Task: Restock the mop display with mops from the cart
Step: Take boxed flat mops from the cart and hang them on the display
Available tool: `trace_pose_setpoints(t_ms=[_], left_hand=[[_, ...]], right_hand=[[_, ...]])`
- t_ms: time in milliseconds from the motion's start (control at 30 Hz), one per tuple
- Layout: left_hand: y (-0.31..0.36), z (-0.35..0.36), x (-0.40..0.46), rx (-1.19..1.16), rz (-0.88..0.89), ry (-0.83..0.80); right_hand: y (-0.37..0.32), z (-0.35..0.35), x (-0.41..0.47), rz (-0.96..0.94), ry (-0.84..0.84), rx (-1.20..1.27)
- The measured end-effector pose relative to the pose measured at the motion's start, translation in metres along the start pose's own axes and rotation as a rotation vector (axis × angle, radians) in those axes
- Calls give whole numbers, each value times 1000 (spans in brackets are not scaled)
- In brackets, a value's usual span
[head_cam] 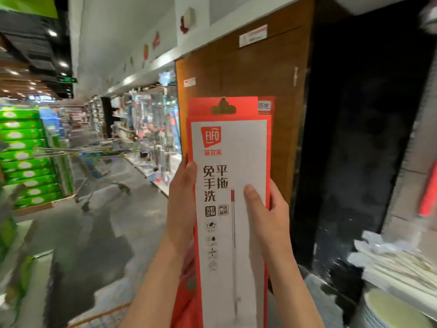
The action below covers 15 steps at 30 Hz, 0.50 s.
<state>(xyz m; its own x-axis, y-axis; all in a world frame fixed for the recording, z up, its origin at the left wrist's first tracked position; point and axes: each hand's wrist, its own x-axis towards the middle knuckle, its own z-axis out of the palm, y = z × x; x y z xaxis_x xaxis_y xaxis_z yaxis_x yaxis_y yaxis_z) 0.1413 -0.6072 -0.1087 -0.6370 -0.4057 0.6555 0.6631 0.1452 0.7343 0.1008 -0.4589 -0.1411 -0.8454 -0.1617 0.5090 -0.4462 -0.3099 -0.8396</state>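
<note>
A tall, flat mop package (pixel 233 147), white with a red border, a FIFO logo and a hang hole at its top, stands upright in front of me. My left hand (pixel 182 195) grips its left edge, fingers wrapped behind. On the right edge, my right hand (pixel 269 214) holds it with the thumb pressed on the white front. A second red package edge shows just behind the first. The pack is raised before a brown wooden panel (pixel 248 74). The cart (pixel 99 166) stands in the aisle to the left, metal handles sticking out of it.
Green stacked boxes (pixel 26 157) line the far left. Shelves of goods (pixel 151 129) run along the aisle behind the cart. A black pillar (pixel 354 138) stands right of the wooden panel. White packaged goods and plates (pixel 397 275) lie low on the right.
</note>
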Motion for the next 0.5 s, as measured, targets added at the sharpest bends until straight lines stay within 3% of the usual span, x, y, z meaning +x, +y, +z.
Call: trace_pose_setpoints(t_ms=[167,333,500], left_hand=[[-21,87,-51,-76,-163,-88],[-52,163,-126,-28,-193,-159],[-67,223,-195,-59,-287,-257]], right_hand=[[-4,-94,-37,0,189,-104],[1,-183,-83,32,411,-215],[-4,-259,-131,36,498,-271]])
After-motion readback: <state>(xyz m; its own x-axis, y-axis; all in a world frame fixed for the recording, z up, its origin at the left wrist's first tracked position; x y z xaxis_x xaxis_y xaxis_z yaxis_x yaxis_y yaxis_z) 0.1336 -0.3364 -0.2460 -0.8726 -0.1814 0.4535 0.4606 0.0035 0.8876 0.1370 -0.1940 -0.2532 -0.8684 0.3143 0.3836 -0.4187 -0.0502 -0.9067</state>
